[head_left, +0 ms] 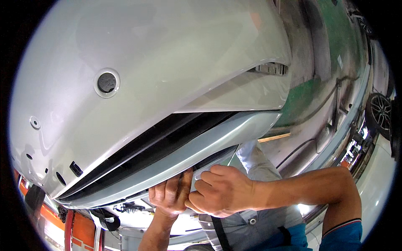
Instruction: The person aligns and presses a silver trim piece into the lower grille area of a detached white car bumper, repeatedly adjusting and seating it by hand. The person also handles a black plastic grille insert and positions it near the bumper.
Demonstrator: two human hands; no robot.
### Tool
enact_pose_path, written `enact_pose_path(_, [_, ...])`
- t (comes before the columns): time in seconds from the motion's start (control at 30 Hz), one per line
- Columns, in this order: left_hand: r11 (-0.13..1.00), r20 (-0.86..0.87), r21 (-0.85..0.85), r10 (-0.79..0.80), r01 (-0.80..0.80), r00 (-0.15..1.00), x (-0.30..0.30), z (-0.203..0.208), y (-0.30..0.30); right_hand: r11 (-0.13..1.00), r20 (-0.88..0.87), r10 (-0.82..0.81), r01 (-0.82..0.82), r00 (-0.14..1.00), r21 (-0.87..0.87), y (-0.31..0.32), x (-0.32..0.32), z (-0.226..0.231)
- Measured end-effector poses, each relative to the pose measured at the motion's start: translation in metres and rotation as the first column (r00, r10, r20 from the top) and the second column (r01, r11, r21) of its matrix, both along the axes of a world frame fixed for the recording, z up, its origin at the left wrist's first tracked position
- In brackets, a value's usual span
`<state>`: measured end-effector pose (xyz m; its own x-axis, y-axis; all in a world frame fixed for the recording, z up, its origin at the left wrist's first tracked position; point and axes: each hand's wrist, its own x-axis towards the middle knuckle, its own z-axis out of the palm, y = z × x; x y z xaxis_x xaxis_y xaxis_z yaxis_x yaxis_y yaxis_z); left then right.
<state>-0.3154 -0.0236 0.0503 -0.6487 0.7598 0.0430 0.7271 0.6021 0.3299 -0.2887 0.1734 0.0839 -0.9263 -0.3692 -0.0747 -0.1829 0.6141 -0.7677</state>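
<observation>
A large pearly-white car bumper [138,46] fills the upper left, with a round hole and several smaller openings. Along its near side runs a pale grey-blue strip [209,140], with dark slots above and below it. My left hand [169,194] is closed at this near edge, its fingers curled against the bumper; their tips are hidden. Right beside it, nearly touching, my right hand [222,190] is closed in a fist. A thin light line rises from the top of this fist toward the strip; whether it is a tool held there, I cannot tell.
Beyond the bumper lies a green and grey floor [301,100] with a dark cable across it. At the far right stand a black-spoked car wheel [379,112] and a white car body [377,175]. Orange and red panels [83,228] show at the lower left.
</observation>
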Motion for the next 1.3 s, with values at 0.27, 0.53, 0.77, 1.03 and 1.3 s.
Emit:
enact_pose_path(0.27, [0.999, 0.004, 0.035, -0.031, 0.031, 1.0, -0.005, -0.001, 0.002, 1.0, 0.024, 0.02, -0.02, 1.0, 0.021, 0.001, 0.003, 0.001])
enact_pose_path(0.53, [0.997, 0.091, 0.073, 0.014, -0.02, 0.996, -0.009, 0.006, 0.008, 0.98, 0.046, -0.157, 0.162, 0.986, -0.117, 0.007, -0.008, 0.009])
enact_pose_path(0.77, [0.997, 0.205, 0.076, 0.012, -0.028, 0.979, -0.017, 0.015, 0.017, 0.878, 0.094, -0.234, 0.252, 0.968, -0.407, 0.027, -0.034, 0.045])
enact_pose_path(1.03, [0.997, 0.332, -0.064, 0.055, -0.036, 0.942, -0.01, 0.03, 0.07, 0.67, 0.502, -0.362, 0.594, 0.785, -0.446, 0.059, 0.028, 0.093])
enact_pose_path(1.3, [0.995, 0.368, -0.07, -0.034, 0.064, 0.929, 0.002, 0.06, 0.108, 0.736, 0.628, -0.596, 0.653, 0.5, 0.179, 0.071, 0.109, 0.05])
